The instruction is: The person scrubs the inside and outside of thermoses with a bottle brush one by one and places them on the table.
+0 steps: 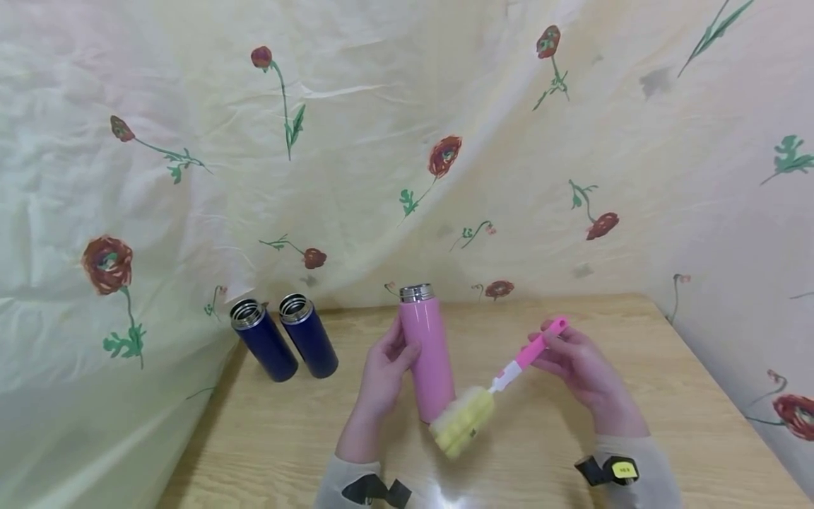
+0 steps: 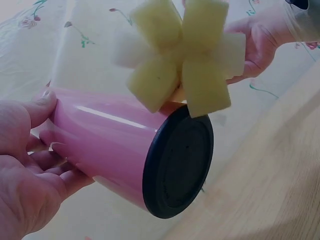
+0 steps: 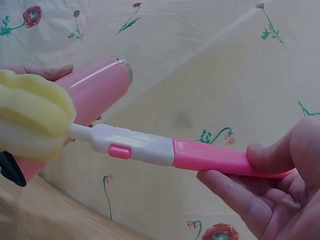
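Note:
My left hand [image 1: 384,367] grips a pink bottle [image 1: 427,353] around its side, the steel mouth upward and lidless. In the left wrist view the bottle's black base [image 2: 180,160] shows, raised off the table. My right hand [image 1: 575,360] pinches the pink handle [image 3: 212,156] of a bottle brush between thumb and fingers. The brush's yellow and white sponge head [image 1: 464,420] points down toward the left and overlaps the lower end of the bottle in the head view. A white neck with a pink button [image 3: 120,151] joins handle and sponge.
Two dark blue bottles [image 1: 263,343] [image 1: 309,338] stand without lids at the table's back left. The wooden table [image 1: 668,382] ends at the back against a hanging cloth [image 1: 381,141] with printed flowers, which also covers both sides.

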A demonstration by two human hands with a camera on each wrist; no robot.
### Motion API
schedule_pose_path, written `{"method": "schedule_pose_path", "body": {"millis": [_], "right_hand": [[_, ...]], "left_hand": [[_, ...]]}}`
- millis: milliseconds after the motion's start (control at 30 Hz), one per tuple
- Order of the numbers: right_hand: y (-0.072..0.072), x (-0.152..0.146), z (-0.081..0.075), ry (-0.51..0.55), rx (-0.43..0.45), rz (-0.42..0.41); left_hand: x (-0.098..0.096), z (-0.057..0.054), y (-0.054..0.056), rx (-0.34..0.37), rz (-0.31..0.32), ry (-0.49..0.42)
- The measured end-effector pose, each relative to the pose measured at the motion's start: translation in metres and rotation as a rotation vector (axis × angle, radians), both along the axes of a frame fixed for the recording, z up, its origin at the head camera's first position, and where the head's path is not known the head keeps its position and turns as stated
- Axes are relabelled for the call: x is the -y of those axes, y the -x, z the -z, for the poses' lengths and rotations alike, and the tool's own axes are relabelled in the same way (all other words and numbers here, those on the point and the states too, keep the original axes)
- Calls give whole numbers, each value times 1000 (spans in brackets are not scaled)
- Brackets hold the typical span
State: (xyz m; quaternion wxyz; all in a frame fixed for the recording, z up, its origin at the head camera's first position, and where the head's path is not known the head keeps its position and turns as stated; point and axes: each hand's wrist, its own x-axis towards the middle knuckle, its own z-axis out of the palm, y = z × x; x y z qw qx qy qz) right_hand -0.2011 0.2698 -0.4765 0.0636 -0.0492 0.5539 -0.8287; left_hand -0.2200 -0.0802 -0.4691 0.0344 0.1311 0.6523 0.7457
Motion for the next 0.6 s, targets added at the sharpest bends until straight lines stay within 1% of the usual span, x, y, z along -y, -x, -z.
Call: {"method": "schedule_pose_path", "body": {"millis": [167, 267, 333, 400, 500, 600], "right_hand": [[1, 1, 0, -30, 10, -16], [2, 1, 0, -49, 11, -2], [3, 1, 0, -26, 10, 20], [3, 0, 0, 34, 8, 47], [2, -3, -1, 181, 13, 83], [-1, -4, -3, 318, 22, 101]], "left_hand": [[1, -1, 1, 13, 1, 2], [1, 0, 1, 4, 6, -7], [1, 0, 1, -3, 10, -9], [1, 1, 1, -10, 21, -10], [-1, 2, 1, -17, 39, -1], [-2, 2, -1, -18, 53, 16]]}}
